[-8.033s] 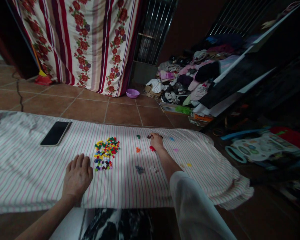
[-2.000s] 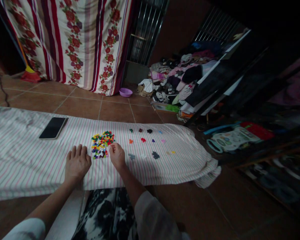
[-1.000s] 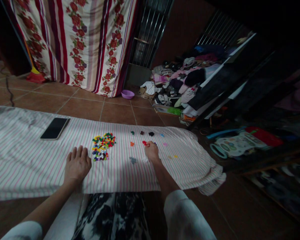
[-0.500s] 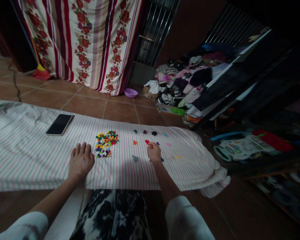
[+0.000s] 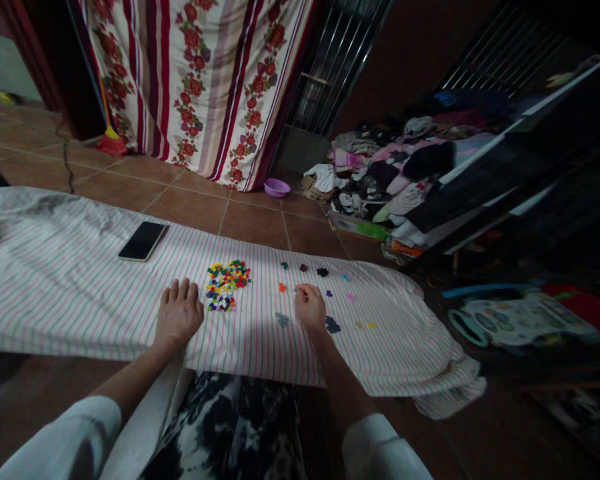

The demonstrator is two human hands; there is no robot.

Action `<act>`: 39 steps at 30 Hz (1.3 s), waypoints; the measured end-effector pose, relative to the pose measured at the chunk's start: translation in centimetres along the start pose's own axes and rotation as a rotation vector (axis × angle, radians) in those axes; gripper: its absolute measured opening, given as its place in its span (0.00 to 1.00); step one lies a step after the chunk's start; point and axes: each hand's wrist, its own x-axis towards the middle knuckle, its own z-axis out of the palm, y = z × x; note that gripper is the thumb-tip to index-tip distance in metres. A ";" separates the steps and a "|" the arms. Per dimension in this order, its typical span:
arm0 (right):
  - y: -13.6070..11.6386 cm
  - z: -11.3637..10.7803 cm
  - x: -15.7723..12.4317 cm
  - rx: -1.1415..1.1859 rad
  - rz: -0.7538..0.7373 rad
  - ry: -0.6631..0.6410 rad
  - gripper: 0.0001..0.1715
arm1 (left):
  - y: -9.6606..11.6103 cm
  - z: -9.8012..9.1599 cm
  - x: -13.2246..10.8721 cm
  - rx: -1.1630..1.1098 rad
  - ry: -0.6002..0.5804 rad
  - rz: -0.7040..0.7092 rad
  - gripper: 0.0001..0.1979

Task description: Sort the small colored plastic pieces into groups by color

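A pile of small mixed-colour pieces (image 5: 225, 285) lies on a pink-striped white cloth (image 5: 70, 280) spread over the tiled floor. My left hand (image 5: 179, 316) rests flat on the cloth just left of the pile, fingers stretched out, holding nothing. My right hand (image 5: 310, 308) is further right, fingers curled down among several small single-colour groups (image 5: 321, 272): orange, dark, blue, pink and yellow. What its fingertips hold is too small to see. A grey group (image 5: 281, 319) lies beside that hand and a dark blue group (image 5: 333, 325) at its right.
A black phone (image 5: 143, 241) lies on the cloth at the left. A flowered curtain (image 5: 200, 80) hangs behind, with a purple bowl (image 5: 277, 188) on the tiles. A heap of clothes (image 5: 395, 167) and a toy board (image 5: 515, 319) lie to the right.
My right hand went from the mixed pile over to the small sorted groups and now sits slightly nearer, over the red spot. My left hand stayed put. The view has shifted.
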 end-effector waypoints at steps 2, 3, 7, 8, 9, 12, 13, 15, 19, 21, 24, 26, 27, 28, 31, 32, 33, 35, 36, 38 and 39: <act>-1.5 1.1 -0.5 0.056 -0.071 -0.040 0.16 | 0.0 0.1 0.0 -0.027 0.010 -0.008 0.24; -2.2 1.8 -0.8 0.079 -0.096 -0.068 0.16 | 0.0 0.1 0.0 -0.041 0.013 -0.014 0.24; -4.8 4.4 -1.8 0.121 -0.160 -0.221 0.16 | 0.1 -0.1 0.1 -0.063 0.009 -0.030 0.23; -5.3 5.0 -2.0 0.126 -0.171 -0.263 0.16 | 0.2 -0.2 0.1 -0.060 0.008 -0.029 0.23; -5.8 5.5 -2.1 0.127 -0.177 -0.301 0.16 | 0.2 -0.2 0.1 -0.057 0.006 -0.027 0.23; -7.2 6.9 -2.3 0.090 -0.157 -0.377 0.18 | 0.2 -0.3 0.2 -0.039 0.001 -0.020 0.24; -7.7 7.2 -2.3 0.062 -0.144 -0.389 0.18 | 0.2 -0.3 0.2 -0.029 0.002 -0.017 0.24; -8.5 7.8 -2.4 -0.010 -0.121 -0.398 0.19 | 0.1 -0.3 0.2 -0.008 0.007 -0.012 0.24; -9.8 8.0 -2.6 -0.163 -0.100 -0.404 0.19 | 0.1 0.0 0.1 0.025 0.019 0.001 0.23; -10.1 7.8 -2.7 -0.208 -0.098 -0.409 0.19 | 0.0 0.1 0.1 0.033 0.020 0.008 0.24; -10.3 7.6 -2.7 -0.225 -0.103 -0.420 0.17 | 0.0 0.2 0.0 0.030 0.027 0.010 0.24; -10.3 7.5 -2.7 -0.219 -0.100 -0.424 0.15 | 0.0 0.2 0.0 0.020 0.029 0.006 0.24; -10.3 7.5 -2.7 -0.214 -0.097 -0.424 0.14 | 0.0 0.2 -0.1 0.012 0.028 0.006 0.24; -10.3 7.5 -2.8 -0.208 -0.093 -0.424 0.13 | 0.0 0.2 -0.1 0.004 0.026 0.006 0.23; -10.3 7.7 -2.8 -0.186 -0.079 -0.423 0.08 | 0.0 0.2 -0.1 -0.007 0.028 0.008 0.23; -10.3 7.7 -2.8 -0.180 -0.074 -0.419 0.07 | 0.0 0.2 -0.1 -0.003 0.033 0.010 0.23; -10.3 7.8 -2.8 -0.176 -0.072 -0.414 0.06 | -0.1 0.2 -0.1 0.003 0.039 0.010 0.23; -10.2 7.9 -2.9 -0.174 -0.076 -0.404 0.05 | -0.1 0.2 -0.1 0.016 0.049 0.010 0.23; -10.2 7.9 -2.9 -0.177 -0.083 -0.400 0.04 | -0.1 0.2 -0.1 0.021 0.050 0.012 0.23; -10.0 8.0 -3.0 -0.192 -0.104 -0.388 0.04 | -0.1 0.2 -0.1 0.028 0.045 0.016 0.22; -9.9 8.1 -3.1 -0.203 -0.116 -0.379 0.04 | -0.1 0.2 -0.1 0.030 0.041 0.018 0.22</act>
